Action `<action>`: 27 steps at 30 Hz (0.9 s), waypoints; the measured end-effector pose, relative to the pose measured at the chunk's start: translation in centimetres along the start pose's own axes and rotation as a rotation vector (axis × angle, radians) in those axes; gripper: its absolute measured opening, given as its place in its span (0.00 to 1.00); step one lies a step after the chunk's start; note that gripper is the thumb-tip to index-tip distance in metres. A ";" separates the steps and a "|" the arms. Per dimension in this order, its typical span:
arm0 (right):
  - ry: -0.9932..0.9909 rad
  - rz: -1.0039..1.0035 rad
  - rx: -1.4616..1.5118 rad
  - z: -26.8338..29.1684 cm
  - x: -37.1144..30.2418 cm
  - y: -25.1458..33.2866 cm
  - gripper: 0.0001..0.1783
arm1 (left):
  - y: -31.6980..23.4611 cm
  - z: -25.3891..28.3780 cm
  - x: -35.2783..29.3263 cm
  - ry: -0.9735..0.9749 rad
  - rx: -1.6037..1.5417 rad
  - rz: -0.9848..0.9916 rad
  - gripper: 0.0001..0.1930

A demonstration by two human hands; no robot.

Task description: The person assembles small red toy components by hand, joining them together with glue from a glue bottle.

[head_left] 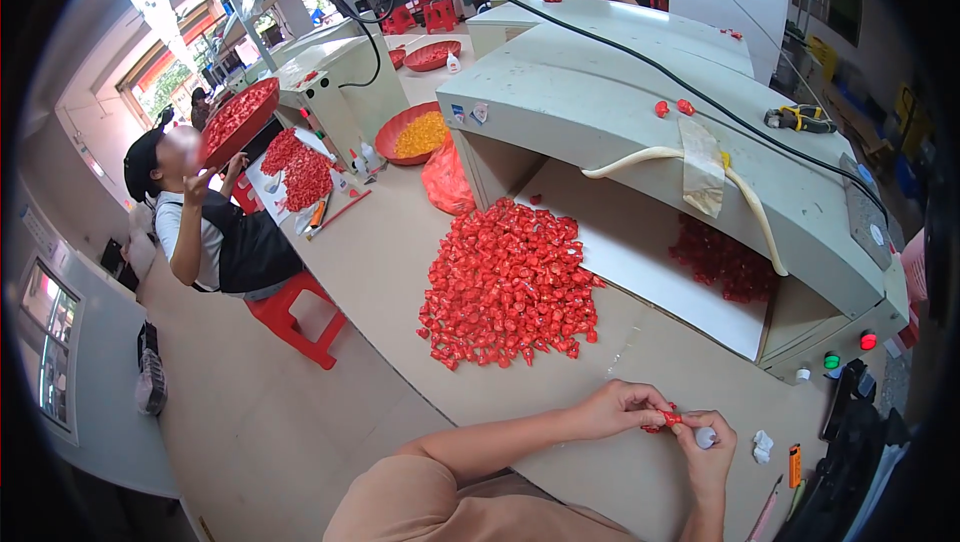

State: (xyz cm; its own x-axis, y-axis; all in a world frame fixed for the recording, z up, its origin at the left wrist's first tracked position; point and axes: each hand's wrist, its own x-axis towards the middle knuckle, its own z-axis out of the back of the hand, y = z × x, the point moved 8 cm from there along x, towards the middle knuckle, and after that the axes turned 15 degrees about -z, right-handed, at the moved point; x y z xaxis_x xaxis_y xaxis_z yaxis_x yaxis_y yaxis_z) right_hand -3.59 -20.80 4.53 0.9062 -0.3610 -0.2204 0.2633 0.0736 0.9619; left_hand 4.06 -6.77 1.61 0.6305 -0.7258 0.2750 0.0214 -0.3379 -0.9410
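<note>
Above the near part of the table, my left hand (618, 410) is closed, its fingertips pinching a small glossy red piece (672, 419). Fingertips of my right hand (712, 450) meet the same piece from the other side. A white, rounded object (705, 437), perhaps the end of a small bottle, shows against my right hand; its rest is hidden. Beyond my hands, a large heap of similar red pieces (508, 287) lies on the table (390, 272).
A grey metal hood (640, 92) stands to the right, with red pieces (725, 257) inside and pliers (800, 119) on top. White crumpled tissue (763, 446) and an orange lighter (795, 465) lie near my right hand. Across the table, a seated person (215, 212) lifts a red tray (240, 122).
</note>
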 end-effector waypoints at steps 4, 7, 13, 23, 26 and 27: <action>-0.009 0.017 -0.018 0.3 -0.2 -0.3 0.08 | 0.0 -0.3 0.0 0.016 0.019 -0.011 0.09; -0.018 0.016 -0.021 0.6 -0.2 -0.7 0.08 | 0.1 -0.4 -0.1 0.028 0.031 -0.001 0.09; -0.066 0.028 -0.109 0.5 0.0 0.0 0.08 | 0.7 0.0 0.4 0.004 -0.059 -0.054 0.08; 0.046 0.113 -0.065 0.0 0.8 0.5 0.07 | 1.4 0.2 0.4 -0.010 -0.037 0.044 0.08; 0.050 0.140 -0.092 0.1 0.5 0.6 0.07 | 1.4 0.0 0.2 -0.013 -0.028 0.042 0.08; 0.047 0.135 -0.089 0.2 0.5 0.5 0.07 | 1.3 -0.1 0.1 -0.010 -0.029 0.048 0.08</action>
State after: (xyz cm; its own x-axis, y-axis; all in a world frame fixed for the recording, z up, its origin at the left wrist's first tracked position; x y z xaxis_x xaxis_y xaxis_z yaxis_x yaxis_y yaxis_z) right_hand -3.07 -21.13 4.98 0.9491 -0.2987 -0.0995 0.1645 0.2010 0.9657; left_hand 4.09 -7.34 0.40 0.6379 -0.7357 0.2276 -0.0311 -0.3199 -0.9469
